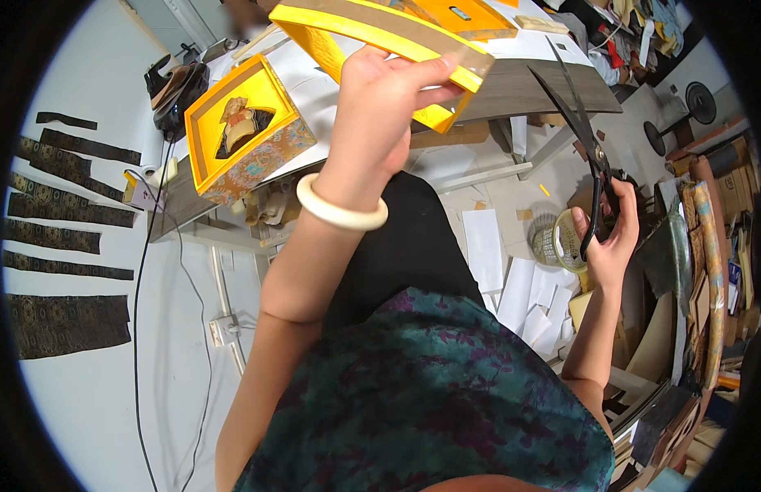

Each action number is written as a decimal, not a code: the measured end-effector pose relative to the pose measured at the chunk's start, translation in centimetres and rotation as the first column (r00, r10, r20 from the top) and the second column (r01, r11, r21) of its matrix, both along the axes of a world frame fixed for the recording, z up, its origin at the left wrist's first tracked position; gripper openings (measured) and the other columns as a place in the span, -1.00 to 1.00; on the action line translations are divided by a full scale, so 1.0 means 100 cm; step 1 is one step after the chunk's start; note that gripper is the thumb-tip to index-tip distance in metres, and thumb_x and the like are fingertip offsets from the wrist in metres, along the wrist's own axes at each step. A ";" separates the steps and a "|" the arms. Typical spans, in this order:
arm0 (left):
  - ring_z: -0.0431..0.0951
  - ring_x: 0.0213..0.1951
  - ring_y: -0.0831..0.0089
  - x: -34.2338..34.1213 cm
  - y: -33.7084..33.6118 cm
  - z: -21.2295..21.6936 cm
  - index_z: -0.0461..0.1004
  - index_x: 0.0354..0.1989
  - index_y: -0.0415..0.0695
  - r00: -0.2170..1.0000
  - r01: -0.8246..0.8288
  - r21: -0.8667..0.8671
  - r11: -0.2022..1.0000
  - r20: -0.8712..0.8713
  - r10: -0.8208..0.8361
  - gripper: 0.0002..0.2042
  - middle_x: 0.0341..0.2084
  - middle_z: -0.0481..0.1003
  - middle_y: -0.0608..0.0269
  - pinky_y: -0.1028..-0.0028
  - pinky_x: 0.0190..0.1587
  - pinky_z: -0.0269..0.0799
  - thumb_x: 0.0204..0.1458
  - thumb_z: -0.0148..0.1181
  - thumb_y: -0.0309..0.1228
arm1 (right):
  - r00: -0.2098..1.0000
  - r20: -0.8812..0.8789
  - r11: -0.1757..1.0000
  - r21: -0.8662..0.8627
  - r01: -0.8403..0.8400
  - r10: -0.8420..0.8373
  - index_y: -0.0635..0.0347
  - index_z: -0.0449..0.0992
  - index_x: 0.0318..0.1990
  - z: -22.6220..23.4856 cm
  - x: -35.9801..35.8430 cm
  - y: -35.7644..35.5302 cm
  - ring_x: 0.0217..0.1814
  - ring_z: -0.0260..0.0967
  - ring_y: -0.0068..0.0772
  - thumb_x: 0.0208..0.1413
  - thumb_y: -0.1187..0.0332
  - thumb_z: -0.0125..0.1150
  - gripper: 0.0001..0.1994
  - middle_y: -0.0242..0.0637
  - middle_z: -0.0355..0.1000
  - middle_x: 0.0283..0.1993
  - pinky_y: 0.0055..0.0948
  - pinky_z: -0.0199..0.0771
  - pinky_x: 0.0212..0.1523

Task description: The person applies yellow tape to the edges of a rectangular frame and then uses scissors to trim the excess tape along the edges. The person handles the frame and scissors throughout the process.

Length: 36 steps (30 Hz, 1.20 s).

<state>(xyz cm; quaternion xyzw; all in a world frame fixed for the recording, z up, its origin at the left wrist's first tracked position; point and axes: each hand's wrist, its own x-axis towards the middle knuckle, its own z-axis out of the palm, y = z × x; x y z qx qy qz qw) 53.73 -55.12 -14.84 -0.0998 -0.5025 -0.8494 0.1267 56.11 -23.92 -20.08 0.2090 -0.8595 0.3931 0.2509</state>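
Holding up a yellow-and-brown box piece (380, 20) at twelve o'clock
I'm watching the left hand (384, 90) pinching its edge, the right hand (617, 242) gripping open-bladed, black-handled scissors (598, 153) at two o'clock, best aiming them away

Wht wall (85, 410), lt-gray flr (499, 193)

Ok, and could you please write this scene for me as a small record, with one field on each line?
Left hand: grips a yellow-edged piece, raised
Right hand: holds black-handled scissors, blades apart, pointing away
Wrist: pale bangle, on the left
Table: open yellow box with floral outer sides, at left
Box contents: something brown, kind unclear
Floor: basket; white paper
Left wall: dark patterned strips
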 end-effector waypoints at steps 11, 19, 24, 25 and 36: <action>0.64 -0.21 0.30 -0.066 -0.066 -0.036 0.49 -0.19 -0.41 0.984 -0.108 -0.015 0.994 0.141 0.109 -0.80 -0.28 0.58 0.00 0.34 -0.05 0.63 0.10 0.27 -0.51 | 0.999 0.024 0.999 0.014 -0.032 0.032 0.28 0.43 -0.06 -0.019 -0.016 -0.018 -0.25 0.26 -0.37 -0.28 0.41 0.50 -0.46 -0.25 0.32 -0.21 -0.47 0.27 -0.26; 0.63 -0.14 0.29 -0.069 -0.066 -0.038 0.45 -0.06 -0.32 0.973 -0.064 -0.050 0.997 0.219 0.073 -0.68 -0.21 0.58 0.00 0.36 -0.07 0.64 0.16 0.25 -0.31 | 0.990 -0.129 0.986 0.163 -0.028 0.049 0.26 0.46 -0.08 -0.008 -0.022 -0.035 -0.22 0.32 -0.15 -0.36 0.35 0.52 -0.43 -0.16 0.38 -0.20 -0.29 0.31 -0.22; 0.62 -0.09 0.23 -0.071 -0.065 -0.038 0.44 0.01 -0.32 0.971 -0.015 -0.070 0.997 0.238 0.031 -0.63 -0.17 0.57 -0.04 0.35 -0.01 0.61 0.18 0.22 -0.28 | 0.984 -0.173 0.977 0.212 -0.008 0.046 0.26 0.46 -0.08 -0.003 -0.020 -0.036 -0.18 0.32 -0.10 -0.38 0.35 0.51 -0.42 -0.14 0.38 -0.17 -0.25 0.33 -0.17; 0.62 -0.08 0.22 -0.071 -0.065 -0.038 0.44 0.02 -0.32 0.971 -0.016 -0.075 0.997 0.238 0.033 -0.63 -0.17 0.57 -0.05 0.35 0.01 0.61 0.18 0.21 -0.27 | 0.983 -0.178 0.974 0.225 -0.004 0.045 0.26 0.46 -0.08 -0.002 -0.020 -0.036 -0.17 0.32 -0.10 -0.38 0.34 0.51 -0.42 -0.14 0.38 -0.17 -0.25 0.33 -0.17; 0.61 -0.18 0.39 -0.058 -0.060 -0.031 0.47 -0.08 -0.30 0.906 -0.181 -0.327 0.927 0.312 0.287 -0.67 -0.19 0.57 0.03 0.51 -0.06 0.55 0.18 0.24 -0.25 | 0.975 -0.218 0.965 0.261 0.018 0.041 0.27 0.46 -0.09 0.000 -0.020 -0.032 -0.19 0.32 -0.10 -0.38 0.32 0.48 -0.44 -0.14 0.37 -0.17 -0.25 0.31 -0.18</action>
